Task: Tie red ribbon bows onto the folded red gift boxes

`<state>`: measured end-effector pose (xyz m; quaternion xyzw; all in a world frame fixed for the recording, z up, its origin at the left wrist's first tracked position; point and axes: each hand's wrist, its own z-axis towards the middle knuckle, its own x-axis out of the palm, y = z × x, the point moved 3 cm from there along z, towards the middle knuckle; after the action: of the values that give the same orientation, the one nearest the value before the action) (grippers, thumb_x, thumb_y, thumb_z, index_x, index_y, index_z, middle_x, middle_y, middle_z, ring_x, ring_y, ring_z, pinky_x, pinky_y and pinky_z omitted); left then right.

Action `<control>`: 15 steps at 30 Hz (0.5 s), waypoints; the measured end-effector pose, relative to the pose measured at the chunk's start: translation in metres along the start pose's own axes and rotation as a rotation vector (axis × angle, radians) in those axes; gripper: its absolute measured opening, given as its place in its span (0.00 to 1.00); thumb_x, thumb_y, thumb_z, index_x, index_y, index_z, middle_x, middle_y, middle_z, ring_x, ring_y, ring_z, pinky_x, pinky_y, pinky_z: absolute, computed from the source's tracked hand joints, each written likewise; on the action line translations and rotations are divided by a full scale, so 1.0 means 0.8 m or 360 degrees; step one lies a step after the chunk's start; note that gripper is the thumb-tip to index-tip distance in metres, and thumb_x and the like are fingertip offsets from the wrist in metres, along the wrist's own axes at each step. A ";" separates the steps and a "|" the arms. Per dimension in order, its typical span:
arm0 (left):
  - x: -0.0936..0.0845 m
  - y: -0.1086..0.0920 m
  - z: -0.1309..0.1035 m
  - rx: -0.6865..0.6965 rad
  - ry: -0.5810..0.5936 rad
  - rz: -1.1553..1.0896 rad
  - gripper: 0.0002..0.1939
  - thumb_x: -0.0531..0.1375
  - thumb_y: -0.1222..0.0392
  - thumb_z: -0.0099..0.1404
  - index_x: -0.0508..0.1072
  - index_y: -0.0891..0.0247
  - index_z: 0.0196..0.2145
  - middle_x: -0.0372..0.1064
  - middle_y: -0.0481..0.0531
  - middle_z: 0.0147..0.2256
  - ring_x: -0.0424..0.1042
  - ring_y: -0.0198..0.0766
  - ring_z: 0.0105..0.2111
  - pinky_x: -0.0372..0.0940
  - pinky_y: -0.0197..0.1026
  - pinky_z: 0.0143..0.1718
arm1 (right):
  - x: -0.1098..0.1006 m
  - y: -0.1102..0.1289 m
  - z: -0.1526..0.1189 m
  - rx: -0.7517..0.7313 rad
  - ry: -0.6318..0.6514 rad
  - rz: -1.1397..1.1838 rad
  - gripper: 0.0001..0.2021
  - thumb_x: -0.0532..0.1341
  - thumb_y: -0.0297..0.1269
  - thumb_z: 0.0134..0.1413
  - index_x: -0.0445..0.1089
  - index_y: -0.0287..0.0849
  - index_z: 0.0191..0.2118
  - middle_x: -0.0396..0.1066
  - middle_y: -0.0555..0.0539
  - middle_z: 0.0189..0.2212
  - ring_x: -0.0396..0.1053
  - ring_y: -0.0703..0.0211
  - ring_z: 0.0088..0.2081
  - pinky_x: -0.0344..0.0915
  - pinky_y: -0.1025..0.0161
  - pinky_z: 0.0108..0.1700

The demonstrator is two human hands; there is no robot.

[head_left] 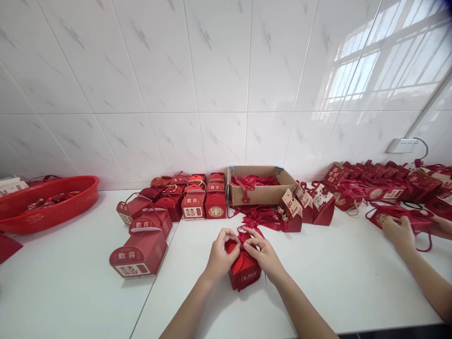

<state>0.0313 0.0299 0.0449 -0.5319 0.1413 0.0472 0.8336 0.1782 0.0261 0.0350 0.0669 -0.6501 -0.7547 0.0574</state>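
Observation:
A small red gift box [245, 272] stands on the white table in front of me. Dark red ribbon [243, 238] is gathered at its top. My left hand [223, 252] pinches the ribbon from the left, thumb and forefinger curled together. From the right, my right hand [262, 252] closes its fingertips on the same ribbon. Both hands meet just above the lid, and the fingers partly hide the knot area. Behind the box lies a pile of loose red ribbons [259, 216].
A cardboard box [263, 194] of ribbons stands against the tiled wall. Several red boxes [141, 252] are grouped at left, with a red plastic basin [81, 202] beyond. More boxes [323, 205] stand at right. A co-worker's hands [400, 233] handle another box at far right.

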 end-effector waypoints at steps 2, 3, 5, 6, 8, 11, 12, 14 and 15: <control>0.000 0.001 -0.001 0.0014 -0.0008 0.0002 0.08 0.55 0.67 0.61 0.59 0.59 0.36 0.66 0.45 0.31 0.69 0.34 0.34 0.62 0.38 0.42 | 0.001 -0.001 -0.001 0.0014 0.0009 0.0061 0.15 0.64 0.52 0.48 0.75 0.44 0.26 0.57 0.43 0.62 0.56 0.45 0.61 0.48 0.48 0.62; -0.001 0.001 -0.002 0.0026 -0.0008 0.0005 0.07 0.55 0.66 0.61 0.59 0.59 0.36 0.66 0.46 0.32 0.69 0.35 0.35 0.62 0.39 0.42 | 0.001 -0.002 -0.001 0.0023 0.0007 0.0091 0.15 0.65 0.52 0.48 0.76 0.44 0.27 0.56 0.43 0.62 0.56 0.45 0.61 0.48 0.48 0.62; -0.003 0.000 -0.004 0.0053 0.0000 0.0013 0.07 0.56 0.66 0.61 0.60 0.59 0.37 0.66 0.48 0.34 0.68 0.36 0.38 0.62 0.40 0.44 | 0.003 -0.003 -0.003 0.0041 -0.0009 0.0135 0.15 0.65 0.52 0.48 0.76 0.44 0.27 0.56 0.43 0.63 0.55 0.44 0.62 0.48 0.48 0.62; -0.005 -0.001 -0.005 0.0070 0.0012 0.0018 0.08 0.56 0.66 0.61 0.61 0.60 0.37 0.65 0.48 0.35 0.68 0.37 0.39 0.62 0.40 0.45 | 0.003 -0.003 -0.003 0.0049 -0.0021 0.0145 0.15 0.64 0.52 0.48 0.76 0.44 0.27 0.55 0.43 0.63 0.54 0.44 0.62 0.47 0.48 0.62; -0.006 -0.003 -0.007 0.0105 0.0056 0.0036 0.09 0.57 0.66 0.60 0.62 0.60 0.38 0.65 0.49 0.36 0.67 0.37 0.39 0.62 0.41 0.45 | 0.005 -0.002 -0.005 0.0059 -0.0043 0.0144 0.15 0.64 0.52 0.48 0.77 0.45 0.28 0.55 0.43 0.63 0.53 0.44 0.63 0.47 0.48 0.63; -0.004 -0.006 -0.008 0.0117 0.0097 0.0053 0.10 0.58 0.66 0.59 0.61 0.59 0.38 0.64 0.48 0.35 0.67 0.37 0.38 0.62 0.41 0.44 | 0.008 -0.001 -0.008 0.0061 -0.0057 0.0127 0.16 0.64 0.53 0.47 0.78 0.45 0.30 0.53 0.43 0.64 0.50 0.44 0.64 0.46 0.49 0.63; -0.003 -0.006 -0.008 0.0102 0.0095 0.0049 0.11 0.58 0.66 0.59 0.61 0.59 0.38 0.64 0.48 0.35 0.67 0.37 0.38 0.63 0.41 0.44 | 0.008 -0.001 -0.009 0.0061 -0.0060 0.0118 0.16 0.64 0.53 0.48 0.78 0.45 0.30 0.52 0.43 0.64 0.50 0.44 0.64 0.46 0.49 0.63; -0.001 -0.006 -0.006 0.0063 0.0091 0.0035 0.11 0.58 0.65 0.60 0.60 0.59 0.39 0.64 0.48 0.34 0.67 0.37 0.38 0.63 0.41 0.44 | 0.010 0.000 -0.012 0.0067 -0.0076 0.0086 0.17 0.63 0.54 0.48 0.79 0.46 0.33 0.50 0.43 0.65 0.50 0.44 0.64 0.46 0.49 0.63; -0.001 -0.006 -0.006 0.0048 0.0099 0.0033 0.11 0.58 0.65 0.60 0.60 0.59 0.39 0.64 0.48 0.35 0.67 0.37 0.38 0.63 0.41 0.44 | 0.011 0.000 -0.013 0.0071 -0.0088 0.0065 0.17 0.63 0.54 0.49 0.79 0.46 0.34 0.49 0.43 0.65 0.50 0.44 0.64 0.46 0.49 0.63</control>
<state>0.0311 0.0236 0.0474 -0.5191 0.1734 0.0371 0.8361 0.1718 0.0143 0.0331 0.0339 -0.6692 -0.7404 0.0535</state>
